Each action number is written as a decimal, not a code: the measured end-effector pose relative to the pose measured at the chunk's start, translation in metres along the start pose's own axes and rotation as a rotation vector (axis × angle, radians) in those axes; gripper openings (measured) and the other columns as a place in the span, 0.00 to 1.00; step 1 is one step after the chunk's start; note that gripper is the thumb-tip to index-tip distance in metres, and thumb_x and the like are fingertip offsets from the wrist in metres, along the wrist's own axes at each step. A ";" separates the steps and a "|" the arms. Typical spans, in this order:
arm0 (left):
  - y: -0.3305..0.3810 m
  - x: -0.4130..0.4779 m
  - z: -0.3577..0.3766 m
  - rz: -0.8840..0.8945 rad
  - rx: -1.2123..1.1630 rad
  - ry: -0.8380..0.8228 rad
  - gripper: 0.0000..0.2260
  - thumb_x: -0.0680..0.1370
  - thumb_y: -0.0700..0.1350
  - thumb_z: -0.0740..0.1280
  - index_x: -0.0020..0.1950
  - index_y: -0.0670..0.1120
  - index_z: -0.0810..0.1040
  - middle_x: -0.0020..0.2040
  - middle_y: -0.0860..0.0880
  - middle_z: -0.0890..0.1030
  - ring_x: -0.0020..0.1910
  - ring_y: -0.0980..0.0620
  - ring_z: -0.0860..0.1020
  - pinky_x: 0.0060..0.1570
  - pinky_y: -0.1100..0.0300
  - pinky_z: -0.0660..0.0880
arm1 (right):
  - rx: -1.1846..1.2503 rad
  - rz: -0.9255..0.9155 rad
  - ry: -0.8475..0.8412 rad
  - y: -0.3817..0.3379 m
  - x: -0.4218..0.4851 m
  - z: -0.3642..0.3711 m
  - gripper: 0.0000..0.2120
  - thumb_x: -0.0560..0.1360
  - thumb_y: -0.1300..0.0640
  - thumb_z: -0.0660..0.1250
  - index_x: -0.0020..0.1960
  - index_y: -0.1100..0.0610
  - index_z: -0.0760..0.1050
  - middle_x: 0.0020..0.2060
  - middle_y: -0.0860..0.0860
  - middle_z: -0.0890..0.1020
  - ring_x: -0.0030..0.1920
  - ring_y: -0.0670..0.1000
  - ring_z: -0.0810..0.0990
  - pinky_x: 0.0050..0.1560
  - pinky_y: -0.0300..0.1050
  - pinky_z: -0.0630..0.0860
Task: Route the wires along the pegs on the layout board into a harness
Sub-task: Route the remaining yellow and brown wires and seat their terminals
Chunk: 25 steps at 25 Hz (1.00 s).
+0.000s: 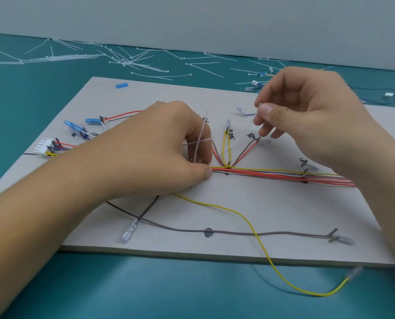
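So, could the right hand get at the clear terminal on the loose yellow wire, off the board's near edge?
Probably yes: the clear terminal lies uncovered on the mat, close to the right hand, though that hand is pinching a cable tie.

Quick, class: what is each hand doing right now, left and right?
Left hand: fingers curled, pinching the wire bundle.
Right hand: thumb and forefinger pinching a clear cable tie.

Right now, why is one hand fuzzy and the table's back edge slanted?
Head view: the right hand and the plastic tie it pinches are smeared, probably moving; the left hand and wires look sharp; the wide lens likely slants the table's far edge; shadows are faint.
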State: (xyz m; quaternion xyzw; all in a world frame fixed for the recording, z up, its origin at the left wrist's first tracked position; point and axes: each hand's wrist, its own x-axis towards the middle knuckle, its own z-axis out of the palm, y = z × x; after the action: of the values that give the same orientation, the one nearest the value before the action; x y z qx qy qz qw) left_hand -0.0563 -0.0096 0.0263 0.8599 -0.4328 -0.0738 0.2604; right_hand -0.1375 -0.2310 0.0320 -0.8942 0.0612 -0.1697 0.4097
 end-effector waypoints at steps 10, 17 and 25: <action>-0.004 0.002 0.004 0.023 0.141 -0.043 0.06 0.75 0.54 0.72 0.41 0.55 0.79 0.39 0.71 0.76 0.38 0.70 0.74 0.29 0.65 0.63 | 0.017 -0.132 -0.130 0.003 0.000 0.016 0.08 0.79 0.68 0.66 0.48 0.56 0.76 0.42 0.51 0.86 0.42 0.52 0.85 0.47 0.47 0.82; -0.004 0.001 0.004 0.007 0.159 -0.059 0.06 0.77 0.54 0.70 0.42 0.55 0.78 0.35 0.59 0.77 0.40 0.68 0.73 0.30 0.66 0.62 | 0.050 -0.065 -0.030 0.005 0.005 0.000 0.13 0.81 0.70 0.62 0.46 0.53 0.73 0.37 0.49 0.86 0.36 0.47 0.83 0.37 0.31 0.74; -0.004 0.000 0.006 0.012 0.170 -0.047 0.06 0.76 0.54 0.69 0.42 0.54 0.77 0.36 0.57 0.75 0.38 0.63 0.73 0.34 0.64 0.67 | -0.012 -0.154 -0.184 0.008 0.002 0.013 0.06 0.79 0.64 0.64 0.48 0.54 0.74 0.43 0.52 0.86 0.45 0.56 0.83 0.45 0.48 0.77</action>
State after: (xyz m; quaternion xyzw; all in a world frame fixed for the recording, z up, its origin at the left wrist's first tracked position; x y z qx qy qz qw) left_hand -0.0555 -0.0103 0.0198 0.8743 -0.4487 -0.0556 0.1766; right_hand -0.1306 -0.2279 0.0188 -0.9104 -0.0447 -0.1175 0.3941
